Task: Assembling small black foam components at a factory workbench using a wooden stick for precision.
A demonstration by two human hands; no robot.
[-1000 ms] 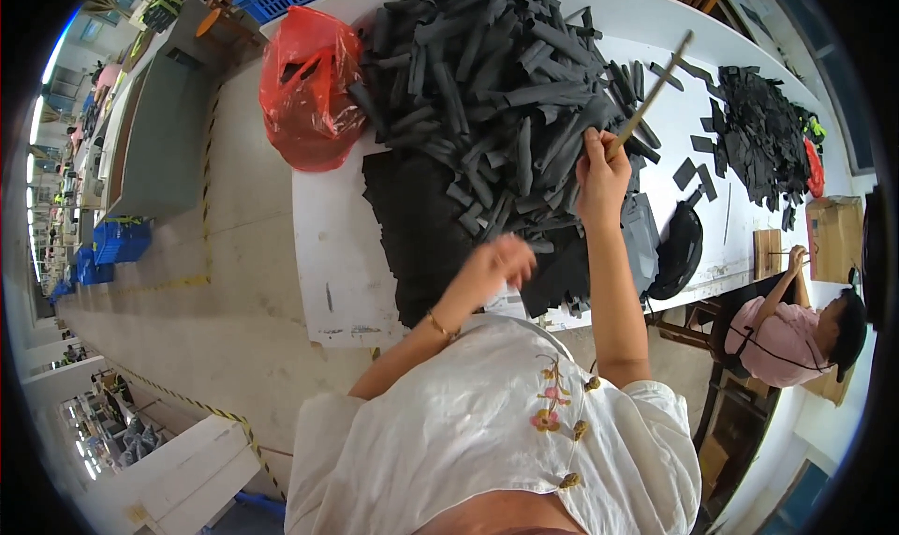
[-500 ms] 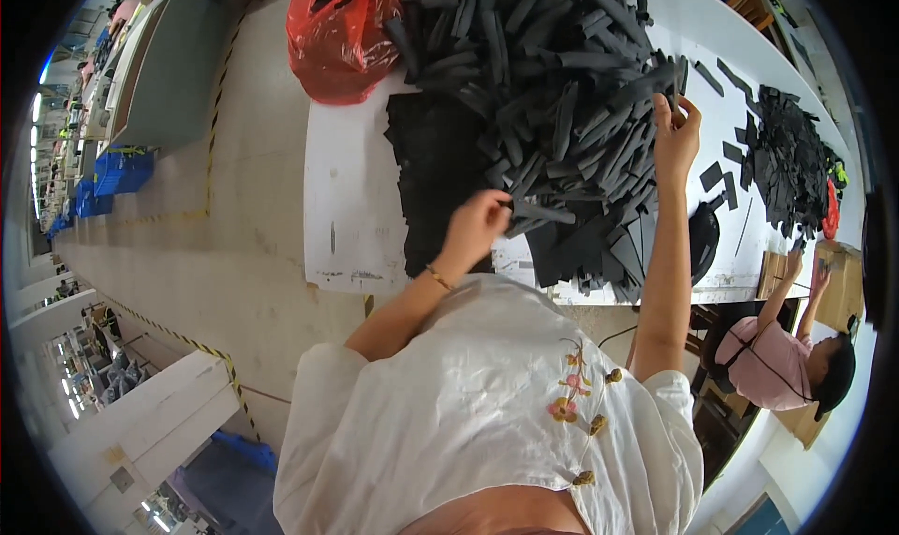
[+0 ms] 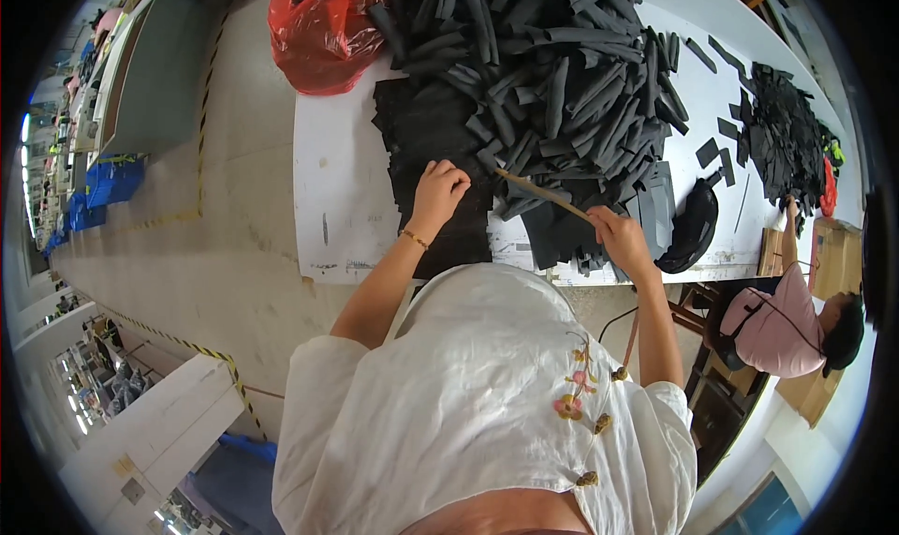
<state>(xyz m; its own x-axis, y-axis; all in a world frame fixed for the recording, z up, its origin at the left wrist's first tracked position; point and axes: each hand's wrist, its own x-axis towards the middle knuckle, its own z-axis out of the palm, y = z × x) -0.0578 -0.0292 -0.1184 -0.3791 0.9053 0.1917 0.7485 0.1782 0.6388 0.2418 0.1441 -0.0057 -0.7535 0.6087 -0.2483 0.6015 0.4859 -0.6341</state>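
A thin wooden stick (image 3: pixel 543 194) lies slanted at the middle of the frame, its lower end pinched in the right hand (image 3: pixel 620 238) and its upper tip poking into the pile of dark foam strips (image 3: pixel 552 76) that fills the upper centre. Just left, the left hand (image 3: pixel 438 193) rests with fingers curled on a stack of flat black sheets (image 3: pixel 433 151). All sit on a white table (image 3: pixel 342 188). A red plastic bag (image 3: pixel 323 20) lies at upper left, and a person in pink (image 3: pixel 782 315) sits at lower right.
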